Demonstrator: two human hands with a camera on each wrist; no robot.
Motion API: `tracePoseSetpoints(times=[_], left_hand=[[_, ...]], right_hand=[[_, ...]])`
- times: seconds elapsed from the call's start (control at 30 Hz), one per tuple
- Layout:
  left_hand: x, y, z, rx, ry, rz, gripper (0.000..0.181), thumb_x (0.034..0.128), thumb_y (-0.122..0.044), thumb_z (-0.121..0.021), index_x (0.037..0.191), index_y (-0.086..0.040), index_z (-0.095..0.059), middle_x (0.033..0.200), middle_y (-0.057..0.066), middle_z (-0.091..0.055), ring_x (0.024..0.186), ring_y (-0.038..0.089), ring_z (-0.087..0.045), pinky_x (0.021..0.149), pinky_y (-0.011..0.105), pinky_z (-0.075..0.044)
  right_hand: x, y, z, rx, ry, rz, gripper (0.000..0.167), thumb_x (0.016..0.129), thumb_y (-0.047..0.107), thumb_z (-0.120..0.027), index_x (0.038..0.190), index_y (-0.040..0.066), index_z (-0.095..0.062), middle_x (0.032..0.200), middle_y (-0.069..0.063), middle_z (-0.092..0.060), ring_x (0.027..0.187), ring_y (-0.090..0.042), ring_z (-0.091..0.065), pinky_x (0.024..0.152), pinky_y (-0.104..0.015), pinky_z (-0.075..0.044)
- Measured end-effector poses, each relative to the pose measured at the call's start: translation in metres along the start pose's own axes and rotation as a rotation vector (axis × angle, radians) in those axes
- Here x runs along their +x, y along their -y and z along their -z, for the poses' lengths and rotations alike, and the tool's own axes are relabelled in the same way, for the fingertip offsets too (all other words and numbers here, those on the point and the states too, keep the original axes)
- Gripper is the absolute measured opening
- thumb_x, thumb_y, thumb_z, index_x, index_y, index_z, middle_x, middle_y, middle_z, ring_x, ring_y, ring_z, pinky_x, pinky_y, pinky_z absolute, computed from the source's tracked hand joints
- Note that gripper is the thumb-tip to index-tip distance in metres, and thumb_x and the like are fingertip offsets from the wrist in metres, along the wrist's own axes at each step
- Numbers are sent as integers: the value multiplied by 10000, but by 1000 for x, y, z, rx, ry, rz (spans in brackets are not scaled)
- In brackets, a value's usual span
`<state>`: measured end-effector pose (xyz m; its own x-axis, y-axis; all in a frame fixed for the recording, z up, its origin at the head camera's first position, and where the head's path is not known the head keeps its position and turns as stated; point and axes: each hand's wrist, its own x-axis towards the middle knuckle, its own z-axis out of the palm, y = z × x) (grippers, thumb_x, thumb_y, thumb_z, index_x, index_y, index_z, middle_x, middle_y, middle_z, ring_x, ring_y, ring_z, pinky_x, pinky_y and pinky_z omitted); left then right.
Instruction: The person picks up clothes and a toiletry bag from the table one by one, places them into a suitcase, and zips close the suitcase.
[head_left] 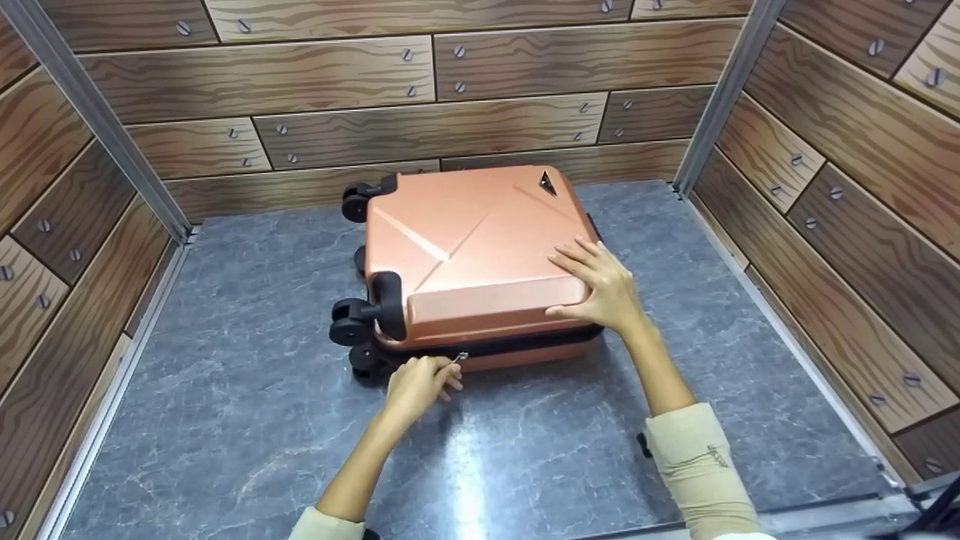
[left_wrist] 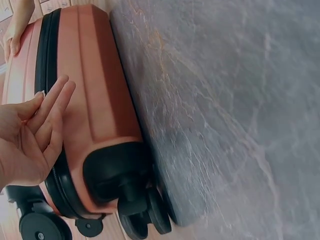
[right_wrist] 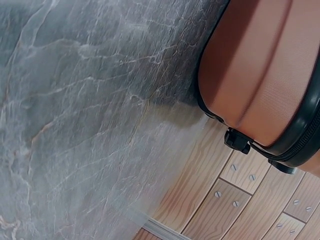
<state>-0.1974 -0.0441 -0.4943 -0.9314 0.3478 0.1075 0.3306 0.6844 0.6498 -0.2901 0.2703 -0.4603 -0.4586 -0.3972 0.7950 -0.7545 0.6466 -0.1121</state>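
Note:
A rose-gold hard-shell suitcase [head_left: 480, 225] lies flat on the floor, its black wheels [head_left: 352, 322] pointing left. Along its near side runs a black zipper [head_left: 517, 343]. My left hand [head_left: 421, 386] pinches a small metal zipper pull [head_left: 462, 357] between thumb and forefinger at that side. In the left wrist view the left hand [left_wrist: 32, 135] has its other fingers loosely extended beside the zipper band. My right hand [head_left: 604, 289] rests on the near right corner of the lid, fingers spread. The right wrist view shows the suitcase's side [right_wrist: 250, 75] but not the right hand.
Grey marble-patterned flooring [head_left: 262, 420] surrounds the suitcase. Wood-plank-patterned walls [head_left: 345, 75] enclose the back and both sides, with metal strips [head_left: 724, 97] at the corners. The suitcase's far edge lies close to the back wall.

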Motion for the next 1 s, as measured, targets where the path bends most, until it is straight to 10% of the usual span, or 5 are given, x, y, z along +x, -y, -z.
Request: tracePoseSetpoints(times=[1.0], left_hand=[[-28,36,29,-100,-67,100,215,927,-214,-540,861,-99,-709,730,-46,-686,549,57,-623,651,356,-506]], right_hand=[[1,0,-1,10,-20,7,788,556,638,-734,1186,174,-641,1205,-34,-592,1180,-310,-460,978,-528,-305]])
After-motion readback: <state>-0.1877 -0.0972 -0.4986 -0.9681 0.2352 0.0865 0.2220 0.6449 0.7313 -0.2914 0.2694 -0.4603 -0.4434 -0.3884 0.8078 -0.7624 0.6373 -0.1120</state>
